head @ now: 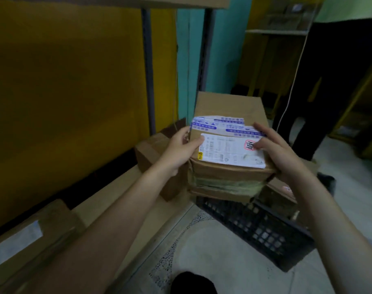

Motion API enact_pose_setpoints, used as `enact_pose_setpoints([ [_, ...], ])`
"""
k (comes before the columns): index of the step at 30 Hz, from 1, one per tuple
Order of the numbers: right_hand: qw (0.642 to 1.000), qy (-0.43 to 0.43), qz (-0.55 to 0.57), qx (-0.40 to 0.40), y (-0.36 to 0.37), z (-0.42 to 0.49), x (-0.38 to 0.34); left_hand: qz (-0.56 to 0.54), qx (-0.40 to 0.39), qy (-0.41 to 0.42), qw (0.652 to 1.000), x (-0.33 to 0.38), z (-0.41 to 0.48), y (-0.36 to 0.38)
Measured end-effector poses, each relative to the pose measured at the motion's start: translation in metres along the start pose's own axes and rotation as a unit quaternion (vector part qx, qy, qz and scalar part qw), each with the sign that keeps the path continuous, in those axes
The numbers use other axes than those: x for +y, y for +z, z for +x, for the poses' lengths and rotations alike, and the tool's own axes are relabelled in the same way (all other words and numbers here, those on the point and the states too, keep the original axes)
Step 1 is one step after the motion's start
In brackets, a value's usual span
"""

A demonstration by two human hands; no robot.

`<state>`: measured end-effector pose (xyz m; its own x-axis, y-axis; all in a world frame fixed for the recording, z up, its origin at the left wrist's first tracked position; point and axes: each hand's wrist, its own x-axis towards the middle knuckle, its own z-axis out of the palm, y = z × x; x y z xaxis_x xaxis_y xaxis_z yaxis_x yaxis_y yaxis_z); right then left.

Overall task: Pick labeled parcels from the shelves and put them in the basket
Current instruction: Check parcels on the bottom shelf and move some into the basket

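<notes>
Both hands grip one cardboard parcel (227, 166), held up in the air above the near-left rim of the black lattice basket (259, 228), which sits on the pale speckled floor (212, 262). Left hand (178, 149) clamped on the parcel's left side, thumb lying over the top edge beside the white shipping label (229, 152). Right hand (276, 149) clamped on the right side, fingers spread over the top, fingertips touching the red stamp at the label's right end. Label covers most of the parcel's top face; print too blurred to read. Blue-and-white printed tape (219, 124) runs along the parcel's far top edge. Band of clear tape wraps the parcel's front face lower down. Directly behind the held parcel, a taller plain brown box (233, 102); cannot tell what it stands on. Left of the hands, a low pale shelf board (117, 187) carries a second brown box (151, 151) near its far end, just beside the left wrist, and another box (30, 236) with a white label at the near-left corner. Yellow panel (64, 81) backs the shelf; grey uprights (148, 71) stand at its far end, teal wall (223, 49) beyond. Inside the basket, part of a cardboard parcel (280, 189) shows under the right wrist. A person's dark trouser legs (339, 81) stand at far right.
</notes>
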<state>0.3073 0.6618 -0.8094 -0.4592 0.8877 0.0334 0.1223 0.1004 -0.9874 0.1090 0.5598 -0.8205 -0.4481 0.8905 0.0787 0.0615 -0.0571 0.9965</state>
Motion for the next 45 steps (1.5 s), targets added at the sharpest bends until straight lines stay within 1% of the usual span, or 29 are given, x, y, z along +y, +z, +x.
enact_pose_setpoints([
  [4,0.998,0.018,0.019,0.060,-0.034,0.031,0.016,0.021,-0.039,-0.017,0.999,-0.015,0.060,0.044],
  [5,0.997,0.017,0.024,0.072,-0.041,0.041,0.020,0.023,-0.039,-0.019,0.999,-0.018,0.075,0.052],
  [7,0.995,0.007,0.034,0.096,-0.054,0.063,0.026,0.039,-0.016,-0.015,0.999,-0.020,0.106,0.067],
  [10,0.991,-0.019,0.024,0.129,-0.069,0.101,0.031,0.060,0.022,0.028,0.998,-0.025,0.150,0.086],
  [13,0.989,-0.020,0.013,0.147,-0.074,0.135,0.041,0.083,0.052,0.054,0.994,-0.039,0.191,0.101],
  [14,0.989,-0.014,0.014,0.149,-0.074,0.145,0.048,0.097,0.038,0.051,0.993,-0.046,0.203,0.105],
  [15,0.988,-0.007,0.018,0.150,-0.071,0.153,0.057,0.118,0.001,0.037,0.992,-0.055,0.212,0.109],
  [17,0.988,0.020,-0.001,0.153,-0.065,0.166,0.078,0.170,-0.122,-0.007,0.978,-0.074,0.222,0.113],
  [18,0.987,0.040,-0.017,0.154,-0.064,0.169,0.087,0.186,-0.167,-0.017,0.968,-0.082,0.223,0.115],
  [19,0.985,0.058,-0.018,0.160,-0.065,0.172,0.094,0.188,-0.186,-0.014,0.964,-0.088,0.224,0.116],
  [21,0.983,0.074,0.016,0.168,-0.072,0.177,0.100,0.169,-0.165,0.020,0.971,-0.092,0.227,0.119],
  [23,0.982,0.075,0.030,0.169,-0.074,0.179,0.101,0.152,-0.109,0.058,0.981,-0.092,0.227,0.120],
  [25,0.982,0.087,-0.007,0.170,-0.069,0.175,0.103,0.141,-0.084,0.081,0.983,-0.094,0.223,0.118],
  [27,0.971,0.090,-0.107,0.194,-0.059,0.170,0.106,0.178,-0.084,0.093,0.976,-0.100,0.215,0.114],
  [28,0.957,0.076,-0.172,0.222,-0.054,0.167,0.103,0.204,-0.075,0.104,0.971,-0.104,0.209,0.110],
  [29,0.935,0.043,-0.241,0.257,-0.049,0.164,0.097,0.226,-0.063,0.125,0.964,-0.106,0.205,0.104],
  [30,0.911,-0.011,-0.301,0.283,-0.041,0.161,0.090,0.247,-0.048,0.157,0.955,-0.108,0.200,0.097],
  [31,0.892,-0.072,-0.338,0.292,-0.030,0.159,0.081,0.274,-0.029,0.195,0.941,-0.109,0.195,0.087],
  [32,0.884,-0.129,-0.348,0.283,-0.016,0.158,0.073,0.309,-0.008,0.231,0.923,-0.111,0.190,0.074],
  [34,0.891,-0.208,-0.341,0.214,0.022,0.155,0.067,0.372,0.040,0.269,0.888,-0.123,0.180,0.047],
  [36,0.902,-0.236,-0.346,0.109,0.062,0.150,0.075,0.410,0.070,0.245,0.876,-0.143,0.168,0.017],
  [37,0.903,-0.234,-0.356,0.061,0.079,0.147,0.083,0.436,0.064,0.204,0.874,-0.155,0.162,0.002],
  [38,0.903,-0.224,-0.366,0.017,0.093,0.144,0.095,0.482,0.042,0.142,0.864,-0.169,0.156,-0.013],
  [39,0.905,-0.203,-0.374,-0.022,0.104,0.140,0.109,0.539,0.006,0.068,0.840,-0.184,0.149,-0.028],
  [40,0.907,-0.170,-0.382,-0.057,0.114,0.137,0.124,0.588,-0.036,-0.004,0.808,-0.197,0.143,-0.042],
  [41,0.909,-0.130,-0.387,-0.087,0.121,0.133,0.140,0.619,-0.077,-0.063,0.779,-0.208,0.136,-0.053],
  [42,0.910,-0.090,-0.388,-0.115,0.127,0.129,0.154,0.634,-0.103,-0.096,0.760,-0.218,0.128,-0.062],
  [43,0.910,-0.055,-0.387,-0.138,0.134,0.126,0.166,0.643,-0.111,-0.100,0.751,-0.225,0.121,-0.068],
  [45,0.907,-0.023,-0.388,-0.163,0.147,0.122,0.185,0.653,-0.089,-0.068,0.749,-0.232,0.106,-0.078],
])
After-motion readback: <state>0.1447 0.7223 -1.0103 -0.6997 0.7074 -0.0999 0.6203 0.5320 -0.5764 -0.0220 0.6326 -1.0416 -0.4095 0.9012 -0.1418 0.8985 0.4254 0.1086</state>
